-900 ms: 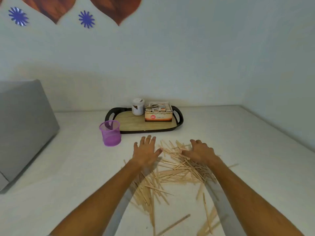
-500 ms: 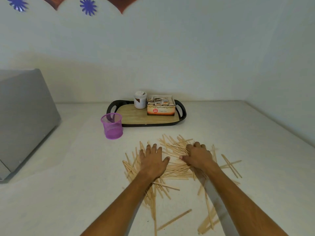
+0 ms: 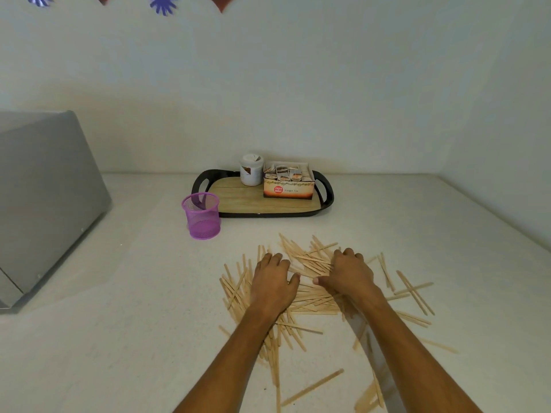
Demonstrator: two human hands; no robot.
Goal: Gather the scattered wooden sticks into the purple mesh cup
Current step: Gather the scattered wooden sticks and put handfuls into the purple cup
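Note:
Several pale wooden sticks (image 3: 310, 260) lie scattered in a loose pile on the white counter, with strays trailing right and toward me. My left hand (image 3: 272, 281) rests palm down on the left part of the pile, fingertips bent slightly onto the sticks. On the right part lies my right hand (image 3: 347, 274), knuckles raised, fingers bent down onto the sticks and thumb pointing left. Neither hand has lifted a stick. The purple mesh cup (image 3: 202, 217) stands upright to the far left of the pile, with no stick showing in it.
Behind the pile sits a black tray with a wood-look base (image 3: 326, 189), carrying a white jar (image 3: 251, 171) and a tea box (image 3: 287, 187). A grey appliance (image 3: 44, 189) fills the left side. Walls close the counter at the back and right.
Both hands have drawn back toward me across the pile and come closer together, dragging sticks along. The camera has tilted down a little. The cup has not moved.

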